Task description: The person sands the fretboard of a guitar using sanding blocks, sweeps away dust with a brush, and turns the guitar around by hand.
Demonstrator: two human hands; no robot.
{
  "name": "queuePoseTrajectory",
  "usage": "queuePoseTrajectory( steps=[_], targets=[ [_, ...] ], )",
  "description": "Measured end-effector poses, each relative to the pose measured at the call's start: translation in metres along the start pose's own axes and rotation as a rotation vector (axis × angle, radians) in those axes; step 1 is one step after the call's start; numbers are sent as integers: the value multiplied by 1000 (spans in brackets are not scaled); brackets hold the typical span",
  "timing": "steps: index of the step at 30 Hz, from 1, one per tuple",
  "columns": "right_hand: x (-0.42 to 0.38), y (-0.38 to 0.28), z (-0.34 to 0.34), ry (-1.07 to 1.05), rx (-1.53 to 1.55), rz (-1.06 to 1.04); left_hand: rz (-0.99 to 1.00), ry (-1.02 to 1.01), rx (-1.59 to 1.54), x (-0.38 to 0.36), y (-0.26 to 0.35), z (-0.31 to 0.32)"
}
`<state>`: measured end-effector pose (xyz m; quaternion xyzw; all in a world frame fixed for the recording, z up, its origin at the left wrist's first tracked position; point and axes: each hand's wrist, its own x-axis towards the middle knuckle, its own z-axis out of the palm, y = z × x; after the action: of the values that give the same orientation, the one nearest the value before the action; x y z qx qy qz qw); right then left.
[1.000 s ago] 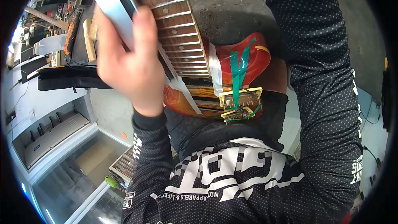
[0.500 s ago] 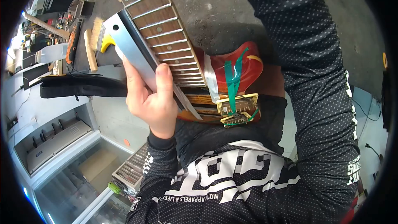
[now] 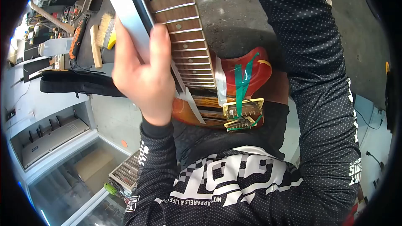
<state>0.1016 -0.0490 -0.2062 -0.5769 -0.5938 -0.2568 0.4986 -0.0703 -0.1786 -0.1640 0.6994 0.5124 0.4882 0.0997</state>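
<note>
My left hand (image 3: 144, 71) is wrapped round a long silver metal levelling bar (image 3: 127, 12), thumb on the side nearest the frets. The bar lies lengthwise along the guitar's fretboard (image 3: 180, 27), overlapping its left edge, and its upper end has a hole. Below the neck, the red guitar body (image 3: 251, 69) rests across my lap. Green tape (image 3: 240, 88) runs over the body to loose pickups and wiring (image 3: 243, 111), and pale masking tape (image 3: 220, 81) crosses by the fretboard's end. My right sleeve (image 3: 310, 46) stretches up along the right side; the hand itself is out of frame.
On the bench to the left lie a yellow-handled brush (image 3: 108, 33), a wooden stick (image 3: 96, 46), an orange-and-black cutter (image 3: 76, 37) and a hammer (image 3: 50, 16). A black padded strap or case (image 3: 75, 84) sits below them. A glass cabinet (image 3: 75, 184) stands at lower left.
My left hand has slid the bar up along the neck, away from my body. The view has also shifted slightly, with the guitar now a little farther right.
</note>
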Motion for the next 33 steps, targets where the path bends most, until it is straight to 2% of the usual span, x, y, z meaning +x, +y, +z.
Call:
queuePoseTrajectory(
  steps=[1,3,5,7,9,11,12,15,16,17,19,21,22,23,25,27,29,30,33],
  targets=[
    [0,-3,0,-2,-2,-5,-27,66,-195,6,-5,9],
    [5,-4,2,4,-11,-13,-68,9,4,-9,9,-1],
    [12,3,2,23,-38,-11,-114,-48,77,-50,-2,-13],
    [18,14,-1,34,-74,-18,-127,-47,-5,-73,-17,-15],
    [21,12,0,37,-75,-45,-179,-31,-21,-44,-7,-8],
    [23,5,2,43,-71,-61,-38,3,0,4,8,2],
    [24,2,3,44,-72,-65,-94,49,-131,10,9,8],
    [39,-3,9,71,-73,-81,-132,-55,67,-24,3,-10],
    [46,-2,10,83,-78,-82,-102,-41,142,-45,-7,-13],
    [52,0,10,92,-88,-85,-18,-99,91,-62,-23,-21],
    [61,1,12,102,-100,-107,168,-9,192,-47,-31,-16],
    [69,-10,17,110,-84,-144,-6,45,45,-6,-14,-3],
    [73,-15,19,114,-78,-162,-15,43,70,20,-1,-1],
    [75,-22,21,115,-72,-178,67,63,-44,41,1,5],
    [80,-31,24,123,-63,-203,39,42,-25,37,2,2],
    [92,-35,26,146,-65,-216,31,24,88,-6,-12,-8],
    [102,-31,26,168,-84,-224,173,23,198,-37,-18,-17],
    [105,-29,25,173,-95,-231,97,10,117,-41,-18,-17],
    [109,-41,28,177,-83,-271,73,76,64,9,-8,0]
  ],
)
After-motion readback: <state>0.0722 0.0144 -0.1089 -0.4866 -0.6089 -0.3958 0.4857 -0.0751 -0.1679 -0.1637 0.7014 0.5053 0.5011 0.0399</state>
